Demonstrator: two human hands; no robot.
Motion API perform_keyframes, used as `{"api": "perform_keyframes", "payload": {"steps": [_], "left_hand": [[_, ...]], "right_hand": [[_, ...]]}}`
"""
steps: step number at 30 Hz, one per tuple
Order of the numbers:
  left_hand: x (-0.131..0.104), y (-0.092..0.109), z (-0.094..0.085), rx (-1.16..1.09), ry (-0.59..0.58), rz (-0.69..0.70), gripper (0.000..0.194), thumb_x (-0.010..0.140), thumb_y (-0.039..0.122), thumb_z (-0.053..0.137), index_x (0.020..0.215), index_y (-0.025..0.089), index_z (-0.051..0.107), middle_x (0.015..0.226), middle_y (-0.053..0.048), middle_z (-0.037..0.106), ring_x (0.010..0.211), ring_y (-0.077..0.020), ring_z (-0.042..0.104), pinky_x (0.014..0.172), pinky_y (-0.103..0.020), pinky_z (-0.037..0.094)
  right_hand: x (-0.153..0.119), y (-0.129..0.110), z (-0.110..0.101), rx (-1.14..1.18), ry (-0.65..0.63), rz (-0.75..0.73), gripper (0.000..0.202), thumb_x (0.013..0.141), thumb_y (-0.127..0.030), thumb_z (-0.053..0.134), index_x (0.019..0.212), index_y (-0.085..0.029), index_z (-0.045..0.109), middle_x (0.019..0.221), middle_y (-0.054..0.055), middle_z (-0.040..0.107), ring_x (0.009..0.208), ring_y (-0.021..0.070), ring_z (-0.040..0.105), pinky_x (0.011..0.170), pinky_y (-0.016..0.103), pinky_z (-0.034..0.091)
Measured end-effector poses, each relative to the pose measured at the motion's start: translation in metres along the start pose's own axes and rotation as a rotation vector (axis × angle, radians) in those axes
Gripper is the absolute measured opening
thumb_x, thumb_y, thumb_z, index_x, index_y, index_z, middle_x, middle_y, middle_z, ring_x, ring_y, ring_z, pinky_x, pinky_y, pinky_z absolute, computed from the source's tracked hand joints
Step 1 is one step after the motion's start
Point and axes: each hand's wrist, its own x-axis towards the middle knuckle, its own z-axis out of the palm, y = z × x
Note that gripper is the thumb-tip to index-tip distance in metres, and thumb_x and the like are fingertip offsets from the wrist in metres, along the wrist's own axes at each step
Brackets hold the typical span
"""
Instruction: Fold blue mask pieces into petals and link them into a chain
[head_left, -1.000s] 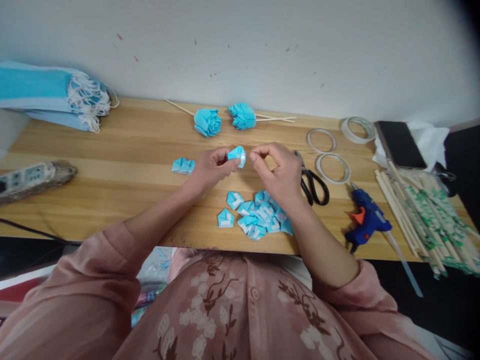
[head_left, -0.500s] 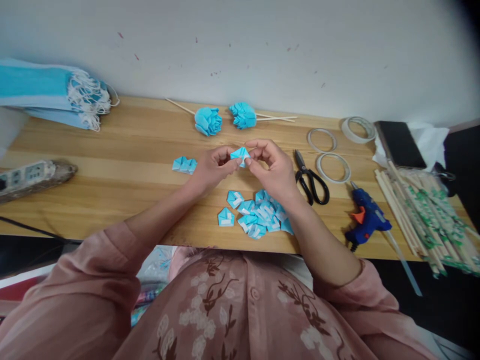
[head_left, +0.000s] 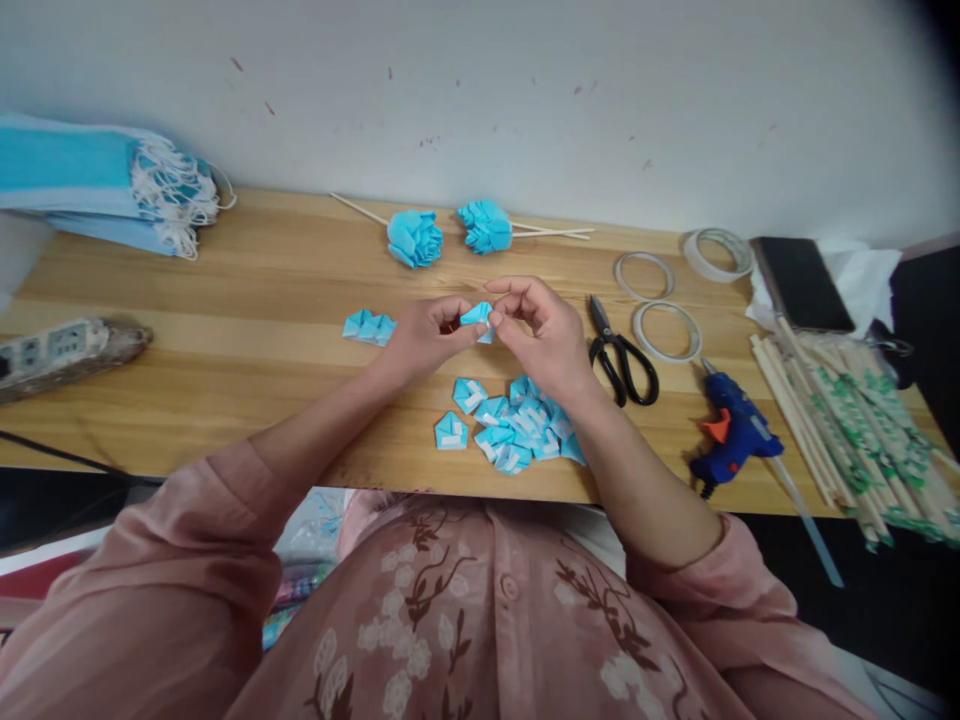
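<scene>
Between my two hands, above the wooden table, is a folded blue petal point(head_left: 475, 314) with a pale patch near its lower edge. My left hand point(head_left: 427, 338) pinches its left side between thumb and fingers. At its right edge, my right hand point(head_left: 541, 335) grips with thumb and index finger, the other fingers curled. Just left of my left hand lie a few folded blue petals point(head_left: 366, 326), partly covered by it. Nearer my body is a pile of folded blue petals point(head_left: 517, 425) with white tape strips; my right forearm hides part of it.
Two blue flowers on sticks, one left point(head_left: 415, 238) and one right point(head_left: 486, 226), lie at the back. To the right are black scissors point(head_left: 621, 355), tape rolls point(head_left: 667, 332), a blue glue gun point(head_left: 739, 430) and bundled sticks point(head_left: 862, 440). Face masks point(head_left: 97, 180) and a power strip point(head_left: 64, 350) are left.
The petal between my fingers has changed from a flat pentagon facing up to a curled, narrower shape with its top edge bent over. Both hands stay in nearly the same place.
</scene>
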Motion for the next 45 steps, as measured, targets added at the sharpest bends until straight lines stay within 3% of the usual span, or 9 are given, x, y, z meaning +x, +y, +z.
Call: {"api": "perform_keyframes", "payload": {"steps": [5, 8, 10, 13, 27, 36, 45], "left_hand": [[0.0013, 0.0022, -0.0004, -0.067, 0.029, -0.008, 0.020, 0.075, 0.034, 0.068, 0.071, 0.016, 0.060, 0.062, 0.003, 0.052, 0.056, -0.0073, 0.041, 0.053, -0.021, 0.033], [0.0034, 0.0017, -0.0016, -0.085, 0.104, -0.025, 0.018, 0.075, 0.032, 0.067, 0.073, 0.016, 0.061, 0.063, 0.003, 0.055, 0.056, -0.0074, 0.043, 0.054, -0.020, 0.035], [0.0046, 0.0001, -0.0021, -0.092, 0.140, -0.037, 0.017, 0.076, 0.032, 0.067, 0.075, 0.016, 0.062, 0.064, 0.003, 0.055, 0.056, -0.0075, 0.043, 0.053, -0.020, 0.035], [0.0052, -0.0014, -0.0024, -0.091, 0.147, -0.030, 0.016, 0.077, 0.031, 0.067, 0.075, 0.016, 0.062, 0.064, 0.003, 0.054, 0.056, -0.0078, 0.043, 0.053, -0.020, 0.035], [0.0051, -0.0047, -0.0025, -0.067, 0.065, 0.124, 0.022, 0.081, 0.035, 0.071, 0.074, 0.017, 0.060, 0.064, 0.004, 0.052, 0.058, -0.0079, 0.043, 0.056, -0.022, 0.035], [0.0045, -0.0023, -0.0020, -0.046, 0.070, 0.082, 0.018, 0.080, 0.033, 0.068, 0.074, 0.018, 0.061, 0.065, 0.004, 0.052, 0.059, -0.0083, 0.042, 0.056, -0.023, 0.035], [0.0040, -0.0033, -0.0025, -0.046, 0.067, 0.092, 0.015, 0.082, 0.030, 0.067, 0.076, 0.017, 0.061, 0.065, 0.004, 0.052, 0.058, -0.0082, 0.042, 0.055, -0.022, 0.034]], "right_hand": [[-0.0015, -0.0023, -0.0027, -0.161, 0.090, -0.095, 0.022, 0.095, -0.032, 0.057, 0.114, -0.023, 0.062, 0.088, -0.001, 0.069, 0.082, 0.0161, 0.066, 0.078, 0.031, 0.051], [-0.0027, -0.0076, -0.0033, -0.357, 0.159, -0.226, 0.011, 0.094, -0.028, 0.057, 0.098, -0.023, 0.065, 0.086, 0.001, 0.070, 0.081, 0.0175, 0.065, 0.079, 0.033, 0.049], [-0.0030, -0.0093, -0.0028, -0.455, 0.152, -0.307, 0.012, 0.094, -0.025, 0.056, 0.087, -0.022, 0.065, 0.081, 0.002, 0.070, 0.078, 0.0182, 0.064, 0.077, 0.033, 0.048], [-0.0025, -0.0074, -0.0017, -0.540, 0.120, -0.361, 0.014, 0.094, -0.025, 0.057, 0.086, -0.022, 0.067, 0.081, 0.003, 0.071, 0.078, 0.0197, 0.064, 0.076, 0.035, 0.046], [-0.0032, -0.0019, -0.0011, -0.584, 0.098, -0.304, 0.013, 0.094, -0.029, 0.060, 0.090, -0.022, 0.071, 0.086, 0.003, 0.074, 0.082, 0.0205, 0.066, 0.081, 0.036, 0.046], [-0.0033, -0.0061, -0.0015, -0.474, 0.072, -0.238, 0.015, 0.094, -0.025, 0.058, 0.087, -0.024, 0.071, 0.084, 0.002, 0.074, 0.080, 0.0201, 0.065, 0.080, 0.037, 0.046], [-0.0029, -0.0029, -0.0026, -0.448, 0.072, -0.262, 0.017, 0.095, -0.025, 0.058, 0.086, -0.022, 0.071, 0.079, 0.002, 0.071, 0.078, 0.0194, 0.064, 0.076, 0.035, 0.044]]}}
